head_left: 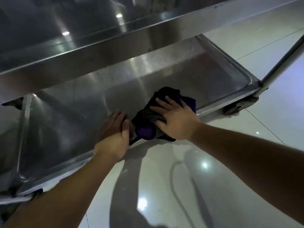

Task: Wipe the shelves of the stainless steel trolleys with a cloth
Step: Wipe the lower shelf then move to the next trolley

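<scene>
A dark purple and black cloth [148, 116] lies bunched on the lower shelf [79, 109] of a stainless steel trolley, draping over the shelf's near rim. My right hand [174, 119] presses flat on the cloth with fingers spread. My left hand [115, 132] rests on the shelf's near rim just left of the cloth, fingers together on the steel, thumb beside the cloth. The upper shelf [82, 51] overhangs the far part of the lower one.
The trolley's tubular upright [283, 60] rises at the right corner above a caster wheel [236, 106]. Another corner frame [23, 129] stands at the left. Glossy white floor tiles [181, 178] spread below and to the right, with ceiling-light reflections.
</scene>
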Motion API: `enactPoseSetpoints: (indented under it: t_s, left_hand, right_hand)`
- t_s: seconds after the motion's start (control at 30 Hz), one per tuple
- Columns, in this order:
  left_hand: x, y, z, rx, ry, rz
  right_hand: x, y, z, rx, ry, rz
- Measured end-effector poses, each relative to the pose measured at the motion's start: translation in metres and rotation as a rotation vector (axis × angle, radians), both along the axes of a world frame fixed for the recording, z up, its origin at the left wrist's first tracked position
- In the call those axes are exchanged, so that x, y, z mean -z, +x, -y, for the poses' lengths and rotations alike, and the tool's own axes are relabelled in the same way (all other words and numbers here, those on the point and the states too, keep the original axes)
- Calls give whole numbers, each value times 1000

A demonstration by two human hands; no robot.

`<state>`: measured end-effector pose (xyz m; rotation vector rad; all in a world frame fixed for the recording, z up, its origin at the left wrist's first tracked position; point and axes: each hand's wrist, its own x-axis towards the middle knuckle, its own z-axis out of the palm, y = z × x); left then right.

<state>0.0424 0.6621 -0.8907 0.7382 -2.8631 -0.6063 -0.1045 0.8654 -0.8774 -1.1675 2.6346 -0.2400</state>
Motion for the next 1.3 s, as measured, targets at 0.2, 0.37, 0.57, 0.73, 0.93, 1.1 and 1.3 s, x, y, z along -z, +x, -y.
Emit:
enactPoseSetpoints:
  t_s: [0.2, 0.37, 0.57, 0.73, 0.93, 1.1, 1.3]
  left_hand:
    - [-4, -1, -2, 10, -75, 37]
    - [-2, -4, -5, 13, -102, 53]
    - [0, -5, -9, 0, -119, 32]
    - [-4, -4, -13, -5, -81, 7]
    - [-4, -2, -12, -89, -12, 0]
    - [-7, 0, -11, -63, -30, 43]
    - [-8, 0, -14, -5, -112, 16]
  right_hand:
    - [0, -114, -100, 425, 90, -72]
    - [4, -172, -150, 687, 164, -72]
    - [-6, -116, -107, 525, 94, -87]
    - [0, -14, 4, -60, 8, -58]
    - [7, -18, 84, -384, 13, -50]
    - [1, -130, 40, 25, -22, -100]
    - [10, -230, -81, 831, 23, -18]
